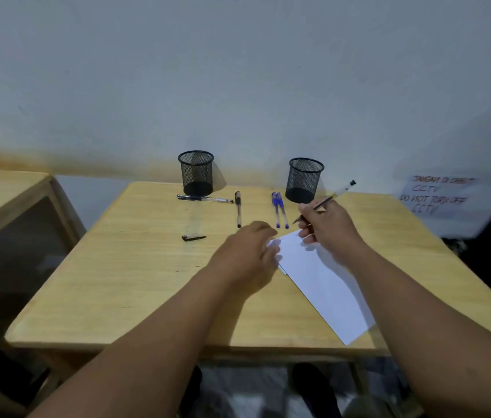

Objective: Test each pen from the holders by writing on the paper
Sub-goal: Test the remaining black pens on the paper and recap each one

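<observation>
Right hand (325, 226), centre-right of frame: grip pinched around black pen (328, 199), tip above paper (322, 279). Left hand (247, 251) rests on paper's upper-left corner, fingers' curl unclear. Both holders (196, 173) at table's (132, 267) far edge.

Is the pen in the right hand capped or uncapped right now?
Uncapped. The pen in the right hand ends in a bare dark tip pointing toward the paper, and a loose cap lies on the table.

Two mesh holders (196, 172) (305, 180), five pens (205, 199) (238, 209) (274, 209) (282, 210) (325, 201), one loose cap (193, 237), paper sheets (322, 282), count unclear
</observation>
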